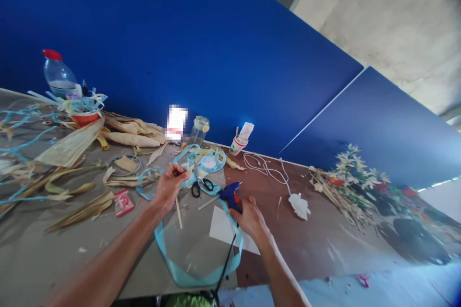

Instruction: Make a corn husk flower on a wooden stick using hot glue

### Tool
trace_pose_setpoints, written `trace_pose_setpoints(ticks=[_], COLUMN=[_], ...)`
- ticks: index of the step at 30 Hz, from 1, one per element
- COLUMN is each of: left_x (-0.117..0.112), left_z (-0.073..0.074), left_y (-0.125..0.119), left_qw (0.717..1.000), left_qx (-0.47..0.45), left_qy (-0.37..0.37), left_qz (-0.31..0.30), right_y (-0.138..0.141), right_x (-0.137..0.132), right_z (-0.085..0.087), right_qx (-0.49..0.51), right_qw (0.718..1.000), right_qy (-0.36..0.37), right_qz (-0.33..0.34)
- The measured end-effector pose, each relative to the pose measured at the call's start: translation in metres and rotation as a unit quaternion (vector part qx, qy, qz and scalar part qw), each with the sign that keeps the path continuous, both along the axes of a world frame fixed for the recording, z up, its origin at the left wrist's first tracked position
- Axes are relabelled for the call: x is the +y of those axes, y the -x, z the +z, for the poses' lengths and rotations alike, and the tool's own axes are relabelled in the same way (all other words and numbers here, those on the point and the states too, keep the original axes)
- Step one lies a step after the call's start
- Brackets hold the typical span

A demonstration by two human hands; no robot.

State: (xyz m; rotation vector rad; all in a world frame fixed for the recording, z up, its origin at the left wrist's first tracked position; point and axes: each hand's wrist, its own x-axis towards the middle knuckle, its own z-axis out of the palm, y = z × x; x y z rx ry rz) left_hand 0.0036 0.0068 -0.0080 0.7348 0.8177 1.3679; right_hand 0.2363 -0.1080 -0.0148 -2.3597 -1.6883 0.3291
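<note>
My left hand (171, 186) is closed in a pinch above the table, with a small pale piece (190, 169) at its fingertips, too small to name surely. My right hand (250, 216) grips a blue glue gun (230, 194) by its handle, the nozzle pointing up and right. From the gun a black cord (227, 258) runs down over the table's front edge. Black-handled scissors (201, 186) lie between my hands. A long light blue ribbon (194, 279) loops around the work area, and a white paper sheet (223, 224) lies partly beneath it.
Dried corn husks (133, 139) and a pink packet (123, 203) lie left. Behind stand a bottle with a red cap (60, 74), a glass jar (199, 129) and a white cup (238, 145). A white cable (266, 167) and artificial flowers (356, 168) are right. A blue partition (162, 38) backs the table.
</note>
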Motion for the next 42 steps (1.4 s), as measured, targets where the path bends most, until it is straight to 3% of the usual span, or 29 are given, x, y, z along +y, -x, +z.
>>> trace_pose_setpoints(ticks=[7,12,18,21,23,26,29,32,35,42], left_x=[0.0,-0.003,-0.002,0.0,0.0,0.0,0.0,0.002,0.003,0.003], left_z=[0.0,0.003,0.004,0.004,0.005,0.007,0.006,0.002,-0.001,0.002], left_y=[0.001,0.002,0.003,0.003,0.004,0.003,0.003,0.002,0.003,0.006], left_qw=[1.0,1.0,0.997,0.997,0.996,0.996,0.997,0.998,0.999,0.999], left_qx=[0.01,-0.01,-0.059,-0.075,-0.081,-0.082,-0.075,-0.067,-0.047,-0.001], left_qy=[-0.003,-0.007,0.005,0.008,0.009,0.011,0.011,0.001,-0.006,-0.007], left_qz=[-0.008,-0.026,-0.047,-0.032,-0.023,-0.014,-0.005,0.006,0.024,0.041], right_y=[0.01,0.012,-0.01,-0.021,-0.024,-0.02,-0.007,0.015,0.041,0.07], right_x=[0.011,0.017,0.019,0.017,0.015,0.015,0.017,0.022,0.028,0.041], right_z=[0.008,0.003,-0.013,-0.013,-0.005,0.011,0.026,0.034,0.036,0.021], right_qx=[-0.025,-0.016,0.109,0.269,0.402,0.528,0.574,0.584,0.541,0.467], right_qw=[0.999,1.0,0.985,0.942,0.887,0.797,0.763,0.77,0.804,0.842], right_qy=[0.028,0.018,-0.135,-0.194,-0.22,-0.293,-0.281,-0.195,-0.119,-0.158], right_qz=[0.03,0.017,-0.008,-0.05,-0.052,0.008,0.099,0.17,0.214,0.221])
